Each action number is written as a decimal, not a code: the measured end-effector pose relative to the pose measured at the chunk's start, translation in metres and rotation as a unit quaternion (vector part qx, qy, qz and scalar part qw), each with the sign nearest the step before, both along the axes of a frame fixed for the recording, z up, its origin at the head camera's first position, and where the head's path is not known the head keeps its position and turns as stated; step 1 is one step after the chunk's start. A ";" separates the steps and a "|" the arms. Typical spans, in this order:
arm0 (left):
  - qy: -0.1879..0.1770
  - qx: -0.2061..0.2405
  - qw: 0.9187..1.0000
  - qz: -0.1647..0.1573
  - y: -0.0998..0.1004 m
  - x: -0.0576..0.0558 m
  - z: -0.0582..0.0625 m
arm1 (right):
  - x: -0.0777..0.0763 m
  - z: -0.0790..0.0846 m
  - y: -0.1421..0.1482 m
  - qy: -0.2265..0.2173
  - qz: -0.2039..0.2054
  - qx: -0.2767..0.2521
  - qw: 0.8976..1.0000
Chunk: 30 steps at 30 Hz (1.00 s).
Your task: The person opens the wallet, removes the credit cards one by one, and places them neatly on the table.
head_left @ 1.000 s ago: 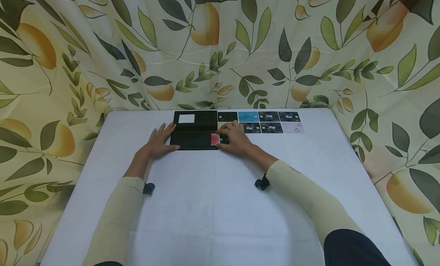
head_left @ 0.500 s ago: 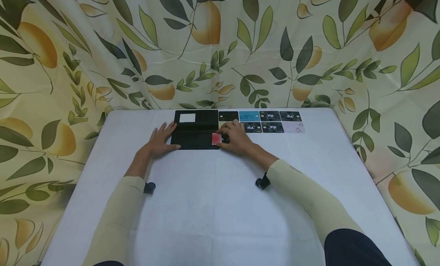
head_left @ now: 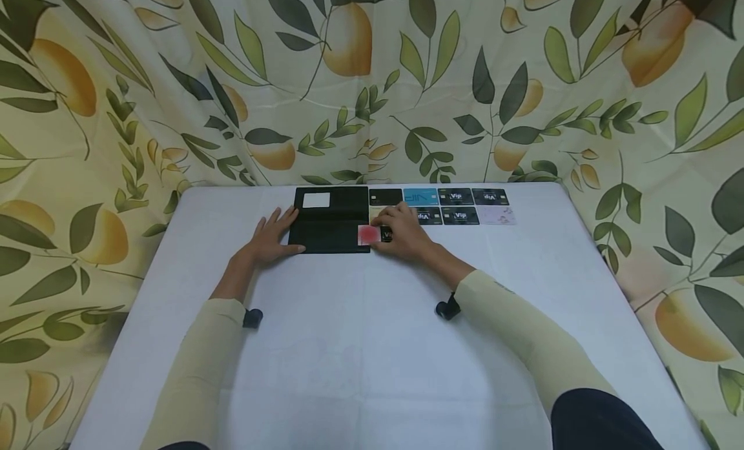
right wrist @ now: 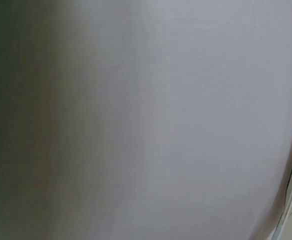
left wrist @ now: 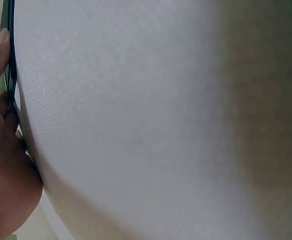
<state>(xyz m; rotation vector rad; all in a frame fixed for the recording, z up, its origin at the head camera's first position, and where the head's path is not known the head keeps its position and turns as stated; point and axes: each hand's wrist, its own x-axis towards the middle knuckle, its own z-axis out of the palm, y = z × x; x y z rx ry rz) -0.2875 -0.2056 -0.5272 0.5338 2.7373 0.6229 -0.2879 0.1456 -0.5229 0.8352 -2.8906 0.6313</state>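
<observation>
In the head view a black bifold wallet [head_left: 328,237] lies spread out near the table's far edge, a white rectangle [head_left: 316,200] on its upper panel. My left hand [head_left: 268,238] rests on the wallet's left edge with fingers spread and thumb along the lower panel. My right hand [head_left: 402,232] pinches a pink-and-white card [head_left: 369,235] by its upper and lower edges, fingers curled. That card overlaps the right end of the lower panel. Under the right hand's arch shows a black card with Vip lettering [head_left: 387,234].
Right of the wallet, two rows of cards lie flat: a black card [head_left: 386,197], a blue card [head_left: 421,197], several black Vip cards [head_left: 456,197] and a pale lilac card [head_left: 496,215]. A white cloth [head_left: 360,347] covers the table; a fruit-patterned curtain [head_left: 407,82] hangs behind.
My right hand has shifted slightly to the right, so more of the pink card and the Vip lettering shows. My left hand and the wallet stay put.
</observation>
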 end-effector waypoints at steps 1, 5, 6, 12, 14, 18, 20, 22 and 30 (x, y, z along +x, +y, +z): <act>-0.001 -0.001 1.000 0.001 0.000 0.000 0.000 | 0.000 0.000 0.002 0.000 0.000 -0.002 1.000; -0.005 -0.007 1.000 0.002 0.000 0.000 0.000 | 0.002 0.001 0.008 0.004 0.003 -0.004 1.000; -0.006 -0.007 1.000 0.002 0.000 0.001 0.000 | 0.002 0.002 0.010 0.005 0.002 -0.006 1.000; 0.000 0.000 1.000 0.001 0.001 0.002 0.002 | 0.003 0.001 0.021 -0.001 -0.011 -0.013 1.000; 0.002 0.001 1.000 0.001 0.001 0.002 0.002 | 0.003 0.000 0.024 -0.006 -0.015 -0.015 1.000; 0.001 -0.003 1.000 0.002 0.001 0.002 0.001 | 0.002 0.000 0.032 -0.006 -0.018 -0.008 1.000; -0.001 -0.006 1.000 0.003 0.001 0.002 0.001 | 0.002 0.000 0.036 -0.004 -0.020 -0.006 1.000; -0.004 -0.006 1.000 0.004 0.001 0.002 0.000 | 0.002 0.000 0.040 -0.003 -0.022 -0.007 1.000; -0.001 -0.002 1.000 0.002 0.001 0.001 0.000 | 0.003 -0.003 0.060 0.006 -0.036 -0.018 0.999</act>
